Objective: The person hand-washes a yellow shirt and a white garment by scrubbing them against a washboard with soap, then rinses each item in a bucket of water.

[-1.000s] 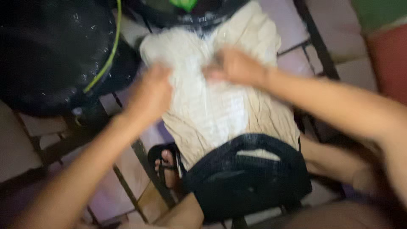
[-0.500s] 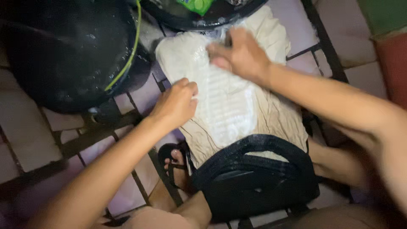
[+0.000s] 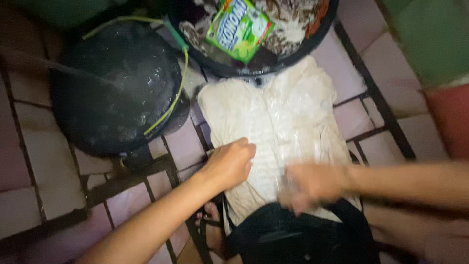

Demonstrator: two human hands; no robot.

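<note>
left hand [image 3: 229, 164] pressed flat, right hand [image 3: 310, 186] blurred, grip unclear, on soapy cream garment [image 3: 273, 127] spread over tiled floor [image 3: 49, 195]; water-filled black basin [image 3: 117, 93] beside, laundry tub [image 3: 254, 39] with green detergent packet [image 3: 238, 29] beyond.

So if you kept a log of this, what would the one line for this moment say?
left hand pressing on soapy cream cloth | right hand blurred, on cloth's near end | black tub of water at left | tiled floor
</note>
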